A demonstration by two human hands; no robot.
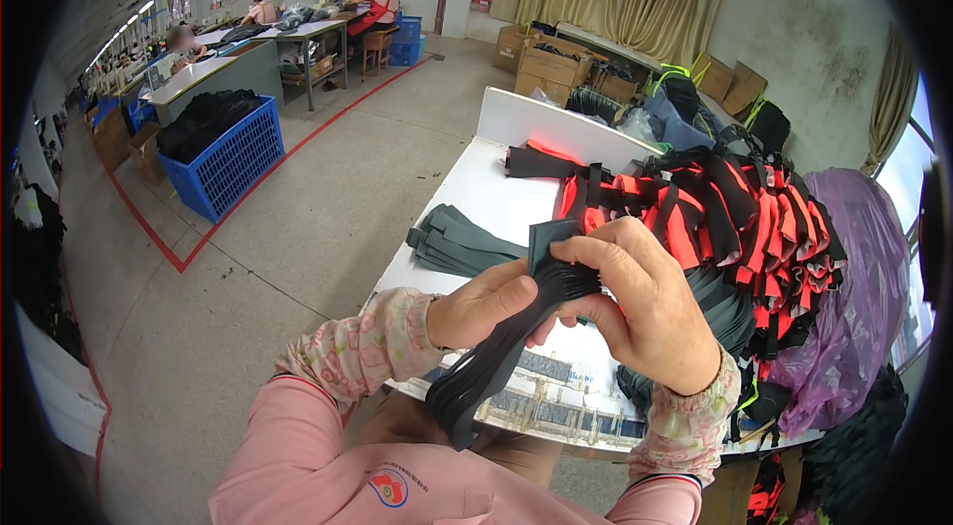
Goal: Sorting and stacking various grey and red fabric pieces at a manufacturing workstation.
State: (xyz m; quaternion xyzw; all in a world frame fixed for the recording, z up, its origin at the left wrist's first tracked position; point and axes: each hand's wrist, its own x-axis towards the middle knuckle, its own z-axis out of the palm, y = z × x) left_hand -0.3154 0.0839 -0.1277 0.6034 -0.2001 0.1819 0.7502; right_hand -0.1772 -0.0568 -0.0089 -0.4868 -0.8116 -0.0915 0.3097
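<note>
A bundle of dark fabric strips (491, 356) is held up above the near edge of the white table (496, 190). My left hand (484, 309) is closed round it from the left, thumb lying along the top. At the bundle's upper end, the fingers and thumb of my right hand (645, 302) pinch the layered strips. The bundle's loose end hangs down in front of my lap. Just beyond my left hand, a stack of dark grey-green strips (459, 239) lies on the table.
Red-and-black fabric pieces (715, 212) are heaped on the table's right side, beside a purple plastic bag (862, 247). A low white board (556, 123) borders the table's far edge. On the floor at left stands a blue crate (233, 163) of black fabric. Other people work at machines farther back.
</note>
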